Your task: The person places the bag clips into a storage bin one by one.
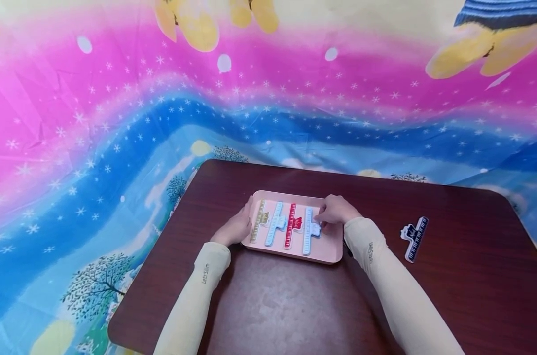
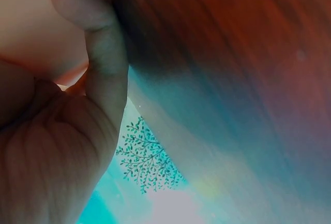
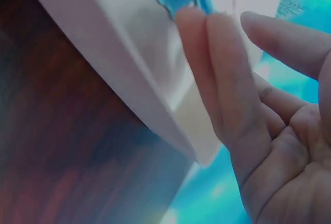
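A pink tray (image 1: 272, 252) holds several long sheet-music clips with a keyboard pattern: a gold clip (image 1: 258, 222), a light blue clip (image 1: 274, 224), a red clip (image 1: 290, 227) and a second light blue clip (image 1: 307, 231) at the right. My left hand (image 1: 236, 227) grips the tray's left side, its thumb (image 2: 103, 53) against the tray in the left wrist view. Over the tray's right side is my right hand (image 1: 337, 211), fingertips right at the rightmost blue clip's handle. In the right wrist view its fingers (image 3: 230, 79) are nearly straight, the thumb apart from them.
A black clip (image 1: 415, 239) of the same kind lies on the dark brown table (image 1: 463, 291), right of the tray. Behind the table hangs a colourful printed cloth (image 1: 268, 98), which also runs down past its left side.
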Motion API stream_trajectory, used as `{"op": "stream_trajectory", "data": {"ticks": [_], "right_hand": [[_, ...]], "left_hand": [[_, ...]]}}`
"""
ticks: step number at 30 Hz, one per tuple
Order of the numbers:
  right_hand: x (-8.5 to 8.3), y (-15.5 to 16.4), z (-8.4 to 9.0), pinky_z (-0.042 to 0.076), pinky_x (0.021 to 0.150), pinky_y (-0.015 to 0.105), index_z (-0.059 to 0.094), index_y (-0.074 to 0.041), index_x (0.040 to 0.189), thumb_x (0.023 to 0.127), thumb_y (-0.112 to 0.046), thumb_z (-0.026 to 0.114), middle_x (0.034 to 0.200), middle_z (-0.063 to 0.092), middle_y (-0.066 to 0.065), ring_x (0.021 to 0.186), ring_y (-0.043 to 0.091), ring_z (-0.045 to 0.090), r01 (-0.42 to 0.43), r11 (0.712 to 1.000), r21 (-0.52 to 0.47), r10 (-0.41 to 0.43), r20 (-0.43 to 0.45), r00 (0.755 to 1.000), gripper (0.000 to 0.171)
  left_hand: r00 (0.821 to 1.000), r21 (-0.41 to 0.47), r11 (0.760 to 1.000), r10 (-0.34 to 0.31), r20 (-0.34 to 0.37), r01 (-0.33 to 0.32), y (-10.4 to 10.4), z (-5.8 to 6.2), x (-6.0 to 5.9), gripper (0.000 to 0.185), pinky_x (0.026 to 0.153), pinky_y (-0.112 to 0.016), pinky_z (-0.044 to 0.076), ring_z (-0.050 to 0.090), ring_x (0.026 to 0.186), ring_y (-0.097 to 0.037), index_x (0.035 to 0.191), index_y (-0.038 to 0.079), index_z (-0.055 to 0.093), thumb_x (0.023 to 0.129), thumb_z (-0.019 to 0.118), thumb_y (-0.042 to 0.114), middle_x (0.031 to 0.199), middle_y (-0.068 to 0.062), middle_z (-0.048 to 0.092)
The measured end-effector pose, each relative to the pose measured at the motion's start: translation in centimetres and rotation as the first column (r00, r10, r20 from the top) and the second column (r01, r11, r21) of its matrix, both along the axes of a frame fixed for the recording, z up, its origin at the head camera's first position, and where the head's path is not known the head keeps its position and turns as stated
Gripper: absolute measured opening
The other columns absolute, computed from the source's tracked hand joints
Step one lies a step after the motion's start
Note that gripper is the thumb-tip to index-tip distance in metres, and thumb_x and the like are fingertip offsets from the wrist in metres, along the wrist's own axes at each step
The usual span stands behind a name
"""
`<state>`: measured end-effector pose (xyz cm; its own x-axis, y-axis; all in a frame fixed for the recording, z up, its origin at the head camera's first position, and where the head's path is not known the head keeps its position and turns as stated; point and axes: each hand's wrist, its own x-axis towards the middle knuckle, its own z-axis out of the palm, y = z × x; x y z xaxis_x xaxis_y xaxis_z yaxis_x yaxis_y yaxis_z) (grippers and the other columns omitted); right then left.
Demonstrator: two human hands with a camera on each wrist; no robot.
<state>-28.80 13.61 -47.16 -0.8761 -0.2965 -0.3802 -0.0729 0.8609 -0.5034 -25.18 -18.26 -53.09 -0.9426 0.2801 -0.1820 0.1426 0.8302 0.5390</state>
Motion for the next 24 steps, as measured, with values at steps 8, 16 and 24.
{"op": "stream_trajectory", "data": {"ticks": [8, 16, 24], "right_hand": [[0.4, 2.8, 1.8, 0.061, 0.081, 0.040, 0.072, 0.003, 0.122, 0.093, -0.021, 0.075, 0.097, 0.077, 0.014, 0.083, 0.025, 0.074, 0.001, 0.999, -0.047, -0.006, -0.112, 0.994, 0.037], [1.4, 8.6, 3.1, 0.055, 0.093, 0.055, 0.072, 0.000, 0.121, 0.091, -0.025, 0.078, 0.100, 0.077, 0.012, 0.095, 0.030, 0.072, 0.000, 1.000, -0.015, -0.003, -0.234, 0.972, 0.039], [2.6, 16.2, 2.7, 0.055, 0.088, 0.058, 0.067, 0.002, 0.128, 0.093, -0.025, 0.076, 0.113, 0.073, 0.023, 0.102, 0.040, 0.069, 0.020, 0.998, 0.052, -0.009, -0.209, 0.978, 0.046]], "left_hand": [[1.000, 0.005, 1.000, 0.010, 0.020, -0.011, 0.2, 0.3, 0.1, 0.068, 0.129, -0.046, 0.023, 0.022, 0.158, -0.030, 0.167, 0.007, -0.004, 0.109, 0.032, 0.013, 0.172, -0.021, 0.016], [1.000, -0.006, 1.000, 0.009, 0.023, -0.009, 0.3, 0.5, 0.2, 0.068, 0.129, -0.044, 0.023, 0.021, 0.159, -0.029, 0.167, 0.007, -0.005, 0.110, 0.032, 0.014, 0.173, -0.018, 0.013], [1.000, -0.013, 1.000, 0.008, 0.011, -0.008, 0.2, 0.5, 0.3, 0.069, 0.129, -0.045, 0.023, 0.022, 0.158, -0.030, 0.167, 0.006, -0.003, 0.110, 0.035, 0.014, 0.172, -0.021, 0.017]]}}
